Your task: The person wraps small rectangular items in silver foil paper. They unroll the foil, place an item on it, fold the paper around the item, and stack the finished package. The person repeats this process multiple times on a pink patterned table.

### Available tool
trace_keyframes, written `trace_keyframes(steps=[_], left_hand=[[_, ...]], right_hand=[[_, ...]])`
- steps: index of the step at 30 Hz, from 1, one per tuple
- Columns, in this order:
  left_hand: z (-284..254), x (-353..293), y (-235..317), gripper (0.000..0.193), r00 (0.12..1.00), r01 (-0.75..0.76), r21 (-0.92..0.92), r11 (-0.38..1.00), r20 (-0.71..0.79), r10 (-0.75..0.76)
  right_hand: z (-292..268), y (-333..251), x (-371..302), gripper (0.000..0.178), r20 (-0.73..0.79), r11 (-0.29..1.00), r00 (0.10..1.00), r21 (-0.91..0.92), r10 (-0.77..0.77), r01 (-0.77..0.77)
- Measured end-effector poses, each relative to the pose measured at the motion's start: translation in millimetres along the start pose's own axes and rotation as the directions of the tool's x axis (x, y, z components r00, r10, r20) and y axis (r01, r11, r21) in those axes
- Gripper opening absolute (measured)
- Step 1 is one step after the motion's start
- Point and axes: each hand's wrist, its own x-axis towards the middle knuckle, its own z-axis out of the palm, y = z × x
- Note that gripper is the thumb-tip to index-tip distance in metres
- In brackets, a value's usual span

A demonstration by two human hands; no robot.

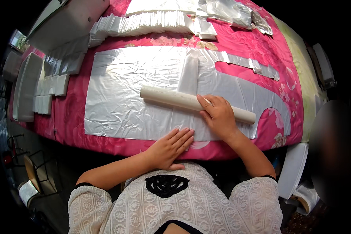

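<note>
A thin silvery-white plastic sheet [117, 89] is spread over the pink table cloth, wrinkled on its left half. At its right end it narrows into straps around rounded cut-outs; a folded strip of the same plastic runs across its middle. On top lies a long off-white tube [165, 96], slanting down to the right. My right hand [219, 116] grips the tube right of its middle, thumb on the near side. Flat on the near edge of the sheet rests my left hand [169, 146], fingers stretched out and holding nothing.
Along the far side stands a long row of folded white plastic packets [144, 24], with loose crumpled plastic [238, 13] to its right. More packets [62, 64] and a white box [27, 87] sit at the left, below a large pale bin [68, 23]. The pink floral cloth [70, 117] covers the table.
</note>
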Motion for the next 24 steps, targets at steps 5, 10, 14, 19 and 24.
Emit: trace_keyframes(steps=[5,10,14,19,24], left_hand=[[-5.9,3.6,-4.7,0.087,0.995,-0.081,-0.046,0.996,-0.056,0.079],[-10.7,16.0,-19.4,0.085,0.996,-0.033,-0.041,0.999,-0.089,0.029],[1.5,8.6,3.0,0.084,0.999,0.025,0.015,1.0,-0.041,-0.025],[12.3,5.0,20.8,0.076,0.996,0.084,0.087,0.993,-0.048,-0.08],[10.7,3.5,14.7,0.067,0.999,0.021,0.106,0.994,-0.032,-0.018]], right_hand=[[-21.9,83.4,3.2,0.045,-0.257,0.942,0.942,-0.196,0.218,-0.272],[-29.7,54.1,-7.4,0.046,-0.095,0.993,0.991,-0.06,0.091,-0.097],[-10.2,4.9,-14.5,0.046,0.014,0.994,0.995,0.029,-0.103,0.102],[3.3,4.2,16.7,0.045,-0.018,0.99,0.992,0.075,-0.123,0.124],[18.2,50.1,85.1,0.04,-0.135,0.997,0.988,-0.038,-0.073,0.068]])
